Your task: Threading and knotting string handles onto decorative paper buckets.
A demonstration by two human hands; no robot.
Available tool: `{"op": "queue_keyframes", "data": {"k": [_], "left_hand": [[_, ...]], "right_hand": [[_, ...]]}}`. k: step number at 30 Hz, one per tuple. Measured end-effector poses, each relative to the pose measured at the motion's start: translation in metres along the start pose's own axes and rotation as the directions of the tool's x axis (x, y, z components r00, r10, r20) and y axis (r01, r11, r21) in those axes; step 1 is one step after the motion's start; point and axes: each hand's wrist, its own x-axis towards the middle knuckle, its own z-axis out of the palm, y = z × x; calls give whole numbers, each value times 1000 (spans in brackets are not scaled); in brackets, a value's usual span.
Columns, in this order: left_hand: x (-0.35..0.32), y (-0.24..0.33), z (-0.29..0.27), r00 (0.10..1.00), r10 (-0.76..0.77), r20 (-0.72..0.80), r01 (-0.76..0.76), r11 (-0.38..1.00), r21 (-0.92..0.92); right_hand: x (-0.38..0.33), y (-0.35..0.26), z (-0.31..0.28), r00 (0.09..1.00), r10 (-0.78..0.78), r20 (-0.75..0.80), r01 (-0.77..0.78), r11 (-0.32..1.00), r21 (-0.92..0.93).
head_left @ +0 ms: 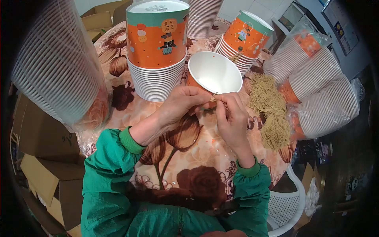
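- Two grips meet at the cup (215,73) near rim, mid surface (197,158).
- Left hand (183,103) pinches cup wall; right hand (231,114) pinches a short string (213,97), both closed.
- String bundle (270,110) lies right, long axis near-far, closer to right hand.

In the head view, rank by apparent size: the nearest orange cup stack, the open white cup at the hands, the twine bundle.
1. Orange cup stack, largest, though it sits close to the camera.
2. Twine bundle and open white cup look about alike; the cup is partly hidden by the hands, so unranked.
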Motion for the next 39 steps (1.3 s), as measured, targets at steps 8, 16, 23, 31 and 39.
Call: {"op": "queue_keyframes", "data": {"k": [8,16,23,31,39], "left_hand": [[-1,-4,5,998,38,-52,-37,999,19],[-7,0,16,971,234,-51,-196,899,391],[0,-15,10,919,395,-22,-329,794,511],[-5,-11,18,955,297,12,-247,771,587],[-7,-11,21,970,242,-16,-172,732,659]], "right_hand": [[-6,-2,6,997,75,-6,-74,996,53],[-9,12,7,995,93,-44,-85,983,165],[-21,12,7,954,297,-32,-278,924,264],[-30,6,5,873,484,59,-441,733,518],[-37,7,1,827,545,137,-520,649,555]]}}
